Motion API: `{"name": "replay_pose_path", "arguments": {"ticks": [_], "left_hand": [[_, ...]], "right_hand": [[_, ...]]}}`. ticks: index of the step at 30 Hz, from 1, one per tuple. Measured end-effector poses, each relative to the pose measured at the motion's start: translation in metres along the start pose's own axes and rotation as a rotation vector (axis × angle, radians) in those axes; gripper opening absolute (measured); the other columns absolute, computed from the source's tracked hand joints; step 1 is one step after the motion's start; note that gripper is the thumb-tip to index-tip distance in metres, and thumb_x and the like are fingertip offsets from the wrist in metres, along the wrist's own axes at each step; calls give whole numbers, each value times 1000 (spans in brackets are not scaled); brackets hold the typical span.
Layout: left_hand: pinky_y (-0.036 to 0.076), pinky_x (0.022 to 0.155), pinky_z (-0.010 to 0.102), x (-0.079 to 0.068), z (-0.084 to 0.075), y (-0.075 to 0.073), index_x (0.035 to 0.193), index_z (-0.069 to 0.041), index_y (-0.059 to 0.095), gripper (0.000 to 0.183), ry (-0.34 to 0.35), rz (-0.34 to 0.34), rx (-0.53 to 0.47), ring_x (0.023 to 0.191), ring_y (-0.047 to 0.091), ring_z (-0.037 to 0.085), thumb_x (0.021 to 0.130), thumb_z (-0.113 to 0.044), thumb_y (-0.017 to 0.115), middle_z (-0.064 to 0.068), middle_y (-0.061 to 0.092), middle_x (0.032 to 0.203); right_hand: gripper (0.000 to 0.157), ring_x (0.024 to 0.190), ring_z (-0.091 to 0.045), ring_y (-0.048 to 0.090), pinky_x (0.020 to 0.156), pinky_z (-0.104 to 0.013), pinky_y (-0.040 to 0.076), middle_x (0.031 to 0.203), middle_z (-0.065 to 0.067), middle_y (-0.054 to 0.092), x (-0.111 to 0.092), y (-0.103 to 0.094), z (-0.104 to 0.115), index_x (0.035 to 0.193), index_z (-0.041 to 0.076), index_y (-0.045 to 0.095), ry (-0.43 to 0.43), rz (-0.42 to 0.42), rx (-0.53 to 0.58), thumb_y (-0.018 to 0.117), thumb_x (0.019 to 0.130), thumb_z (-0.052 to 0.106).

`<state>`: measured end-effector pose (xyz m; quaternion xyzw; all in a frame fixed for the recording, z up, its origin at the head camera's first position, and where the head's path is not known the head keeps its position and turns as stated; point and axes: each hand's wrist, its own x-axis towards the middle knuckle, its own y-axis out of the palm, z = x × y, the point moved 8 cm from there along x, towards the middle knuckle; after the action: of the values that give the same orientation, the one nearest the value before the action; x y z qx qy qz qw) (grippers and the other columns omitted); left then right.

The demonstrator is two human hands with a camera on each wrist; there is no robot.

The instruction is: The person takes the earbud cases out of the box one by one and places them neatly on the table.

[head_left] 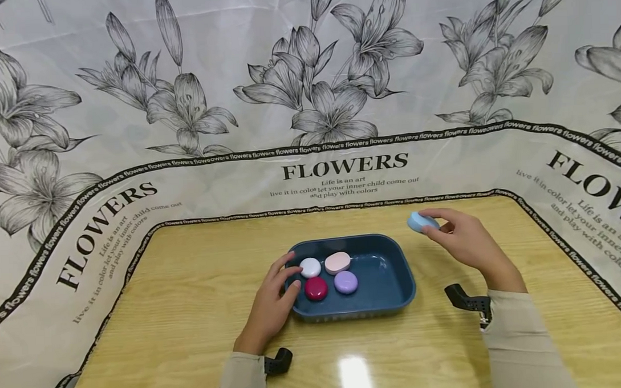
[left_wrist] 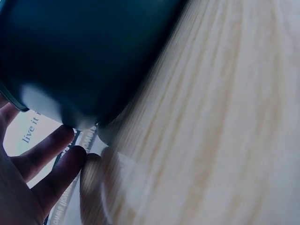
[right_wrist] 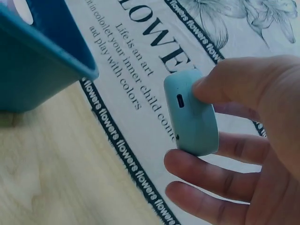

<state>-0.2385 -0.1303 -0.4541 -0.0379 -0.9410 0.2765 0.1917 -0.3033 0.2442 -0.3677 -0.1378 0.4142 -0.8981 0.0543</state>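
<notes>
In the head view my right hand pinches a light-blue earbud case in the air, right of the dark blue tray. The right wrist view shows a charging port on the earbud case, thumb at one end, fingers behind. My left hand grips the tray's left rim, fingertips and thumb at the edge. Inside, on the left side, sit a white case, a pale pink one, a dark red one and a purple one. In the left wrist view, fingers lie beside the tray's outer wall.
Everything stands on a light wooden table. A white cloth with flower prints and lettering hangs behind the table and along both sides. Black camera mounts show at both wrists.
</notes>
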Motion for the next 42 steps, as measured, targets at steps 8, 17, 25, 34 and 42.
{"name": "replay_pose_path", "arguments": {"ticks": [8,17,25,34,42], "left_hand": [[31,114,54,-1,-1,-2,126,-13,68,27,5,-6,-9,145,34,19,101,-20,59,-12,39,155],[32,114,52,1,-2,1,127,-12,67,28,11,-24,-5,145,33,17,102,-19,58,-11,38,156],[31,115,51,-1,-3,2,127,-13,67,28,-11,-6,-10,145,33,16,102,-19,58,-13,38,155],[33,114,51,2,-3,1,125,-11,68,26,20,-24,-6,144,35,18,100,-14,60,-9,41,154],[33,113,52,1,-1,2,125,-12,68,27,23,-20,-4,144,35,18,101,-19,59,-10,40,155]], "right_hand": [[48,83,-24,63,61,-34,48,124,-22,63,1,7,-19,138,8,59,51,34,32,63,99,36],[49,86,-30,70,67,-36,51,122,-24,65,2,4,-26,136,4,62,41,58,10,67,97,34],[52,79,-26,73,68,-35,51,93,-14,75,-4,5,-36,138,2,58,122,85,44,66,98,34],[51,85,-28,72,68,-33,53,108,-19,71,-2,8,-39,138,1,57,129,102,58,69,97,28],[47,83,-27,71,70,-35,51,111,-21,69,-2,13,-38,135,-1,58,93,100,64,68,97,24]]}}
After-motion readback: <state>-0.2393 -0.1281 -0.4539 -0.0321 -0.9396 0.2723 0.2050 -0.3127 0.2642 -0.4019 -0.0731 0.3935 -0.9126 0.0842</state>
